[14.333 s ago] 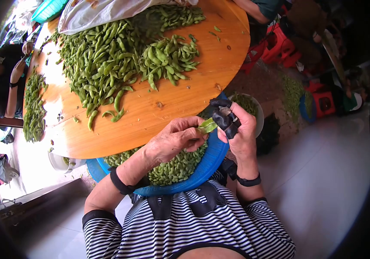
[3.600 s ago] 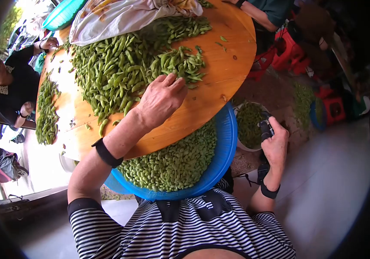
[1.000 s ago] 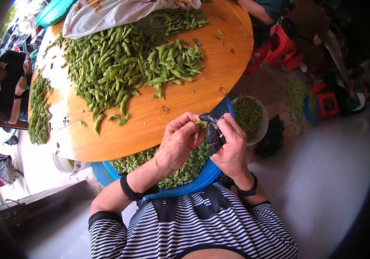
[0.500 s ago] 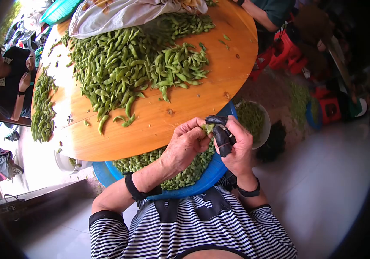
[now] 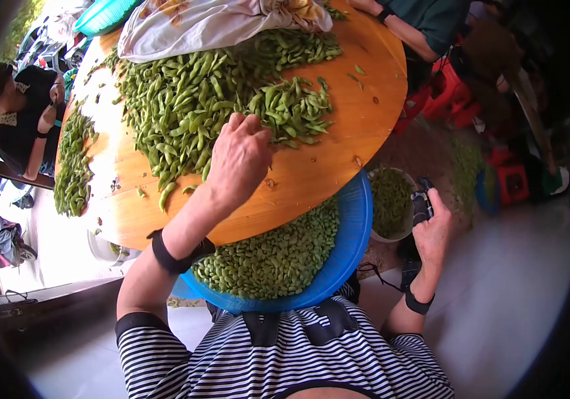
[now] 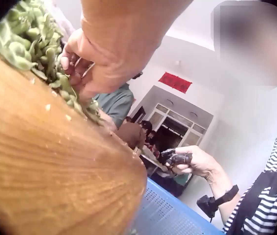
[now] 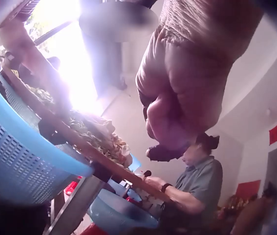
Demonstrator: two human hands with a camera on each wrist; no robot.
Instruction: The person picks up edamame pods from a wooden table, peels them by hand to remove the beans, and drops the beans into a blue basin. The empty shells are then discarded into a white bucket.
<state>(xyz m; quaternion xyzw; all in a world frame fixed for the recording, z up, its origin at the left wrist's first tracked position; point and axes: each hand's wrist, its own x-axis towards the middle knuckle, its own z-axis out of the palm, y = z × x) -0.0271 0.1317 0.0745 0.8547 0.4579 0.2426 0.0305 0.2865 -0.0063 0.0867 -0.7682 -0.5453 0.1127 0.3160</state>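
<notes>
Green soybean pods point(image 5: 178, 106) lie heaped on the round wooden table point(image 5: 311, 163). Over the near edge of a smaller heap point(image 5: 295, 110), my left hand point(image 5: 239, 159) reaches down with bent fingers. In the left wrist view its fingertips are right at the pods; I cannot tell whether they pinch one. My right hand point(image 5: 431, 229) is out to the right beside a white bucket point(image 5: 388, 237), its fingers loosely bent with no pod showing. Black wrappings point(image 5: 422, 207) cover its thumb and finger. Below the table edge, a blue basin point(image 5: 359, 233) holds shelled green beans point(image 5: 271, 259).
A white cloth point(image 5: 192, 33) covers the pile's far side. Another person point(image 5: 15, 120) sits at the left by a strip of pods point(image 5: 74, 166); a second person's arm point(image 5: 411, 36) rests at the far right edge. Red stools point(image 5: 448, 93) stand on the floor beyond.
Half a second ago both hands met over the basin around a green pod. Now my left hand has moved up to the heap, and my right hand has moved right, toward the bucket.
</notes>
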